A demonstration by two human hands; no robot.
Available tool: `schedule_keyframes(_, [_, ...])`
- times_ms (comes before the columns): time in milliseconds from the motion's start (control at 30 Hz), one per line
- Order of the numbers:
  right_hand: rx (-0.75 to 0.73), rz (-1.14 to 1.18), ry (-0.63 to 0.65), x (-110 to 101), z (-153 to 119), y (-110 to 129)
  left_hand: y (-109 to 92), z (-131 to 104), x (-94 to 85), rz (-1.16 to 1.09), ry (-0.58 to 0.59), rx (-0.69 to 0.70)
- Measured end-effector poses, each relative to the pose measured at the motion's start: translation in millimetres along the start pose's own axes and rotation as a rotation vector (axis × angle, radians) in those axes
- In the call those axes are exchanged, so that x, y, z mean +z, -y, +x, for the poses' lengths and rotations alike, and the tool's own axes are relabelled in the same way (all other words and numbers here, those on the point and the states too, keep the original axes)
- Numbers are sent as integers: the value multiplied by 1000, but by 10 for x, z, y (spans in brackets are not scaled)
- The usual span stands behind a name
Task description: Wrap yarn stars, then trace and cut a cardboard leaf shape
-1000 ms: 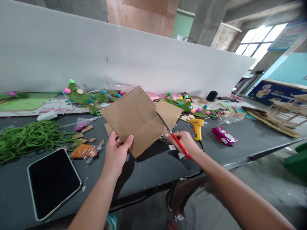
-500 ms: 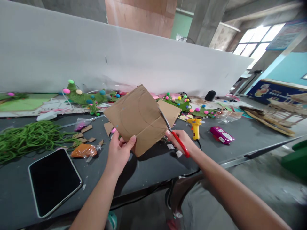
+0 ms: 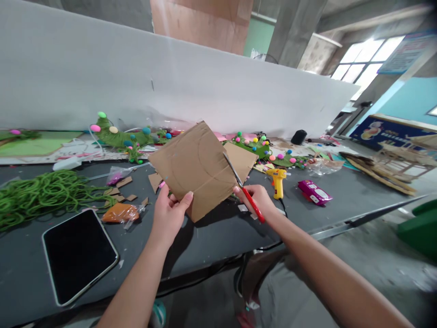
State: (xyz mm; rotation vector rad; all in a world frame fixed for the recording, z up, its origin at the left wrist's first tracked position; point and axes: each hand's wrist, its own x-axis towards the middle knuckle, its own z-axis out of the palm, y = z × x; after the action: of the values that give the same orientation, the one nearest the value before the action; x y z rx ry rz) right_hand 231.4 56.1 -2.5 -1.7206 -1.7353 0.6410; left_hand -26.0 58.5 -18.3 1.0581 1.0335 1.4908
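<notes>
A brown cardboard piece (image 3: 194, 168) with a curved line drawn on it is held up above the grey table. My left hand (image 3: 170, 207) grips its lower left edge, thumb on the front face. In my right hand (image 3: 256, 200) are red-handled scissors (image 3: 253, 204), whose blades lie across the cardboard's right edge. Behind that edge shows another piece of cardboard (image 3: 243, 157). To the right of my right hand, a yellow glue gun (image 3: 278, 182) stands on the table.
A tablet (image 3: 80, 257), green cord (image 3: 44, 196) and an orange packet (image 3: 121, 212) lie on the left. A purple packet (image 3: 314, 192) is on the right. Pom-pom decorations (image 3: 126, 136) line the back, before a white board (image 3: 205, 86).
The scissors' red handles have swung slightly up and left with my right hand. The cardboard stays nearly where it was, and the camera view has shifted a little.
</notes>
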Motion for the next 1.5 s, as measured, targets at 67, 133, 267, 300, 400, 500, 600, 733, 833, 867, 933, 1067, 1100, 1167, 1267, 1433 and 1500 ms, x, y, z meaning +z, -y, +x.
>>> schedule_keyframes(67, [-18,27,40,-38,1,-2,-4,0,22,-3,1,-9])
schedule_keyframes(133, [-33,46,82,-81,-6,-1,-4,-4,49,-7,2,-18])
schedule_keyframes(267, [-38,61,100,-120,-24,-23,-3,-18,92,22,-4,-27])
schedule_keyframes(300, [-31,59,87,-116,-24,-34,-4,-22,96,24,0,-22])
schedule_keyframes(400, [0,54,33,-86,-9,-63,-11,-31,91,35,14,-4])
schedule_keyframes(500, [24,61,-9,-44,14,-60,-19,-29,64,92,15,-18])
schedule_keyframes(600, [23,70,-36,-2,25,-25,-17,-14,32,115,22,-25])
schedule_keyframes(733, [5,93,-32,28,23,-4,-4,4,16,89,20,-31])
schedule_keyframes(833, [-27,121,-6,11,19,-26,5,7,28,80,23,-31])
schedule_keyframes(867, [-38,129,8,-2,18,-34,8,6,35,76,29,-30])
schedule_keyframes(933, [-49,143,43,-31,15,-46,13,4,48,71,36,-30])
schedule_keyframes(1067, [-50,148,87,-77,16,-46,13,-4,58,76,38,-23])
schedule_keyframes(1100, [-50,146,92,-83,17,-44,12,-7,57,78,44,-21])
schedule_keyframes(1167, [-49,138,95,-86,20,-44,15,-13,49,84,55,-20])
schedule_keyframes(1267, [-42,125,69,-68,27,-48,27,-21,35,88,58,-37])
schedule_keyframes(1433, [-27,106,-4,-2,44,-26,45,-36,16,35,44,-47])
schedule_keyframes(1500, [-15,109,-11,21,46,-7,42,-38,12,7,33,-51])
